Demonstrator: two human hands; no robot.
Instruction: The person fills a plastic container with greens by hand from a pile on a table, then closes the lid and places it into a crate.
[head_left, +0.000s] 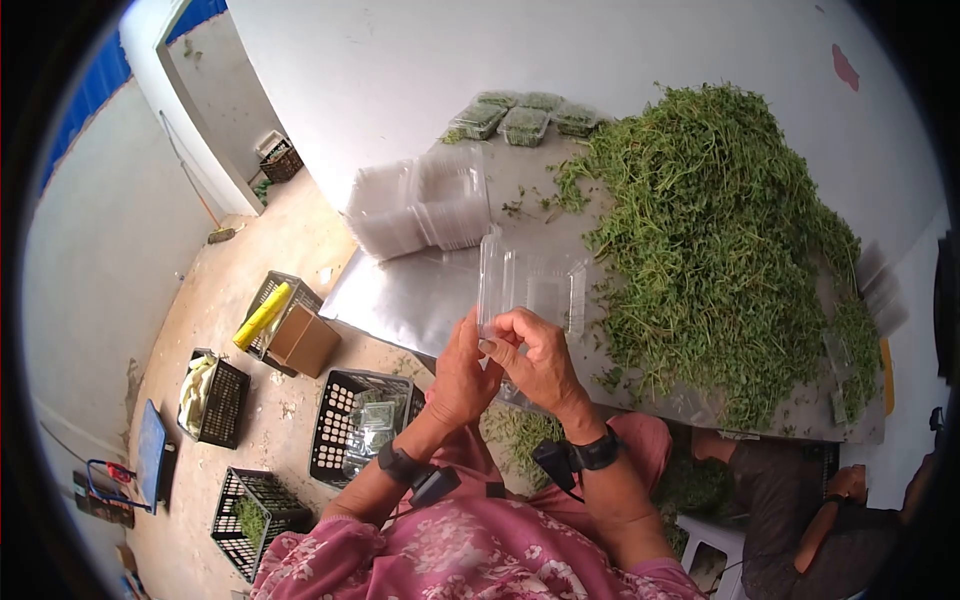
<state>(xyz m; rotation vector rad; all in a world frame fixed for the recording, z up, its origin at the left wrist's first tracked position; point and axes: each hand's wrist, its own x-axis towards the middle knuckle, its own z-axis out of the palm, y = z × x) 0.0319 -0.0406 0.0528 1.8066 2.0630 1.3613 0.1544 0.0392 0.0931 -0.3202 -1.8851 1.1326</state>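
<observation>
Head view: the left hand (460, 375) and right hand (542, 360) meet, fingers pinched on the near edge of an open clear plastic container (552, 296), which extends just beyond them over the worktop (400, 292). Farther out to their left stand stacked clear containers (415, 208); straight beyond, near the wall, sit boxes filled with greens (525, 126). A big heap of loose greens (710, 250) spreads to their right. Below left of the hands, a black crate (325, 432) on the floor holds clear packs (374, 420); any lettering on these is too small to read.
</observation>
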